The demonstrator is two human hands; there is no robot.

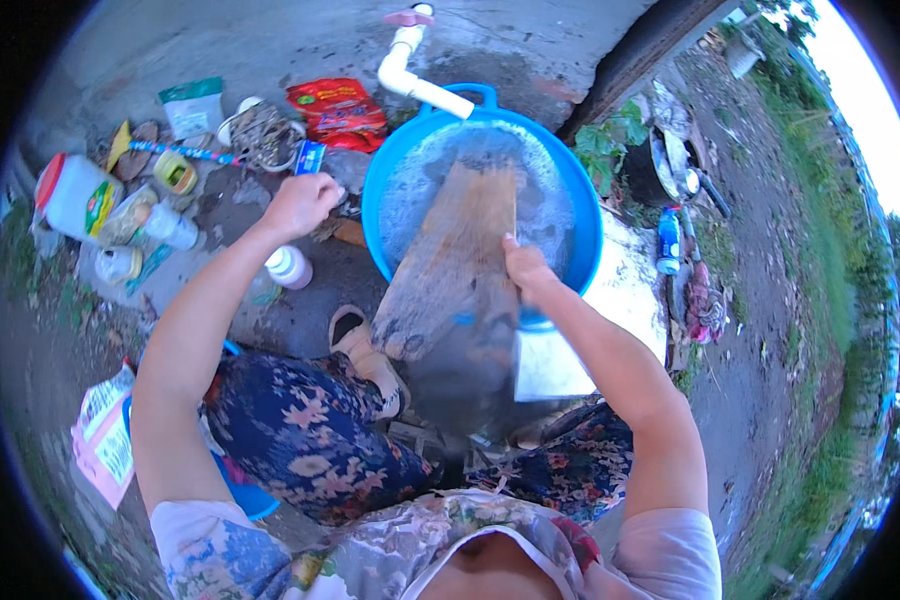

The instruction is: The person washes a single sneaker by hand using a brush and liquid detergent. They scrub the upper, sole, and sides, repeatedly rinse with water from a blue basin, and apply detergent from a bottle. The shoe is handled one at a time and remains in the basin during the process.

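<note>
A blue basin (593, 225) of sudsy water (420, 165) stands in front of me. A worn wooden board (450, 235) leans out of it toward my legs. My right hand (528, 268) is closed on the board's right edge. Dark, motion-blurred material (465, 375) hangs by the board's near end. My left hand (305, 203) is held left of the basin with curled fingers, close to a small blue-and-white box (310, 157). What those fingers hold, if anything, cannot be made out.
A white pipe tap (400, 70) reaches over the basin. Left are a red packet (337, 113), a green-and-white pouch (192, 108), a red-lidded jug (75, 195) and a white bottle (288, 267). A white slab (625, 290) and blue bottle (668, 240) lie right.
</note>
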